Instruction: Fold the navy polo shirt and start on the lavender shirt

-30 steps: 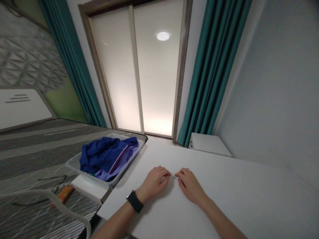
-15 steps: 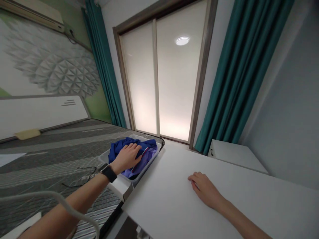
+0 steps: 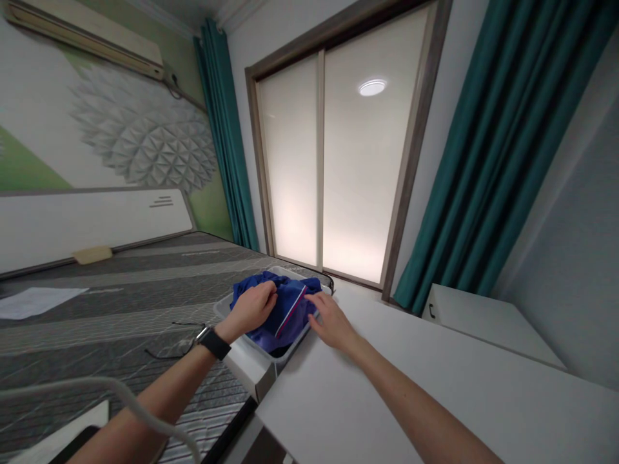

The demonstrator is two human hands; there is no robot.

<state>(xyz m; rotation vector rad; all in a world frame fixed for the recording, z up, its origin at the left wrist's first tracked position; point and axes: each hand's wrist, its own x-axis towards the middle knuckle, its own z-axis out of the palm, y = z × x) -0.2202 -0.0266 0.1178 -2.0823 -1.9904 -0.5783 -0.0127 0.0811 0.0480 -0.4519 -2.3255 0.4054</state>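
Observation:
A pale plastic basket (image 3: 223, 308) holds crumpled clothes. On top lies a dark blue garment (image 3: 290, 303) with a white and red stripe along one edge, and a purple piece of clothing (image 3: 296, 327) shows beneath. My left hand (image 3: 254, 309), with a black watch on its wrist, has its fingers curled closed on the blue garment. At the basket's right side is my right hand (image 3: 331, 322), its thumb and fingers apart, the fingertips close beside the striped edge. Whether they touch the cloth is hard to see.
The basket stands on a white box (image 3: 251, 370) between the striped bed (image 3: 159, 283) and a white table (image 3: 367, 399). Eyeglasses (image 3: 181, 351) and a paper sheet (image 3: 39, 301) lie on the bed. A pale cable (image 3: 120, 390) crosses in front; a white cabinet (image 3: 493, 319) stands far right.
My right hand has moved left from the tabletop to the clothes. My left hand has closed on the blue garment. The view has turned slightly left.

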